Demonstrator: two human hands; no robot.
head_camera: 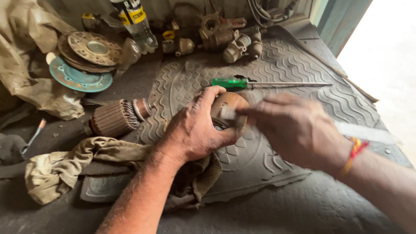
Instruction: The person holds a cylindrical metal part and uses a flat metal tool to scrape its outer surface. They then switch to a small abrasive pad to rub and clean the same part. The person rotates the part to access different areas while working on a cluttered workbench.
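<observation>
On the ribbed grey rubber mat (277, 65) at the middle of the head view, the left hand (195, 130) is clamped around a round rusty metal housing (229, 106), thumb over its top and fingers under its near side, pinning it against the mat. The right hand (299, 130), blurred, comes in from the right with its fingertips at the housing's face, pinching a small pale piece that I cannot make out, so whether it grips firmly I cannot tell. To do this well, the left hand should probably keep the housing from rolling while the right works squarely at the face. Just beyond lies a green-handled screwdriver (229, 82); to the left sits a copper-wound armature (115, 118), and a dirty rag (65, 167) lies nearer. Farther left are stacked round plates (89, 54). The floor is grimy and dark, with bright daylight at the far right.
</observation>
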